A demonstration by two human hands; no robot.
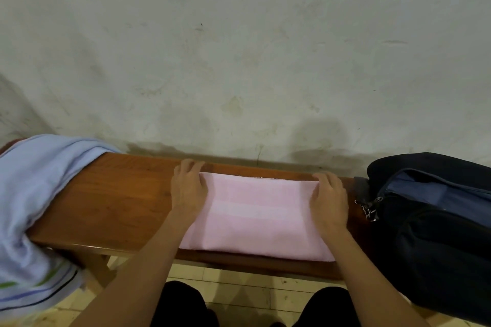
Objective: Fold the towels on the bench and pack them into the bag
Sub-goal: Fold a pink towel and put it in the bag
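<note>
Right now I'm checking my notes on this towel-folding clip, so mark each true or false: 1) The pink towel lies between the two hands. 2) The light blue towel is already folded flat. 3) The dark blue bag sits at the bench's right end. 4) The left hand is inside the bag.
1) True: the pink towel lies on the brown wooden bench, with the left hand and right hand at its far corners.
2) False: the light blue towel hangs rumpled over the left end.
3) True: the dark blue bag sits there.
4) False: it rests on the pink towel.
</note>
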